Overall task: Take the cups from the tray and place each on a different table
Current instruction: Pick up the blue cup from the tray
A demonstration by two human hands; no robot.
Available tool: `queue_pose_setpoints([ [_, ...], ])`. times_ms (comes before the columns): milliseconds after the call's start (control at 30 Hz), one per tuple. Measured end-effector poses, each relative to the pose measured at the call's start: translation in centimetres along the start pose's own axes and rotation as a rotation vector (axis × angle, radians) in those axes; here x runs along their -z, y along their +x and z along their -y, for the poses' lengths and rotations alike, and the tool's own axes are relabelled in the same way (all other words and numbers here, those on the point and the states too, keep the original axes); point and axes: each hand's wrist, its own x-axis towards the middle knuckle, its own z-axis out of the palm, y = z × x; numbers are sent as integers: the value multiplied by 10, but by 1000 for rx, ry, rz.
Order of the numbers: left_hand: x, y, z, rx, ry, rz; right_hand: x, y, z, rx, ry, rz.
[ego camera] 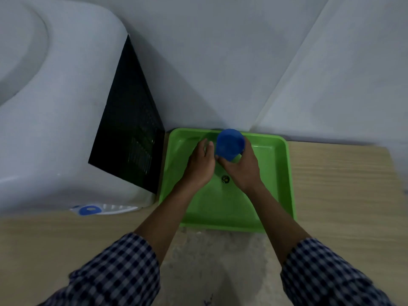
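Note:
A green plastic tray (273, 173) lies on a wooden table, pushed against the wall. My right hand (241, 166) grips a blue cup (230, 144) over the far part of the tray, its fingers wrapped round the cup's side. My left hand (199, 164) is just left of the blue cup with its fingers curled round something small and pale that it mostly hides; I cannot tell what it is. A small dark round mark (225, 179) sits in the middle of the tray floor between my wrists.
A large white appliance (55, 129) with a black grille side (132, 138) stands right of the tray's left edge. A blue and white packet (92, 210) lies at its foot. Bare wooden table (342, 195) extends to the right. Grey floor shows below the table's front edge.

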Motion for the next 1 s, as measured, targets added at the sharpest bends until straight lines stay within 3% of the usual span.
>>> queue_pose_setpoints([
  [200, 2, 11, 19, 58, -102, 9, -5, 4, 4, -24, 53, -55],
  [367, 0, 14, 21, 332, -760, 64, 5, -3, 12, -27, 98, -59],
  [567, -7, 2, 12, 458, -1120, 100, 20, -25, 28, 29, 149, -81],
  [1000, -5, -69, -10, 451, -1249, 289, 46, -91, 59, 77, 175, -142],
])
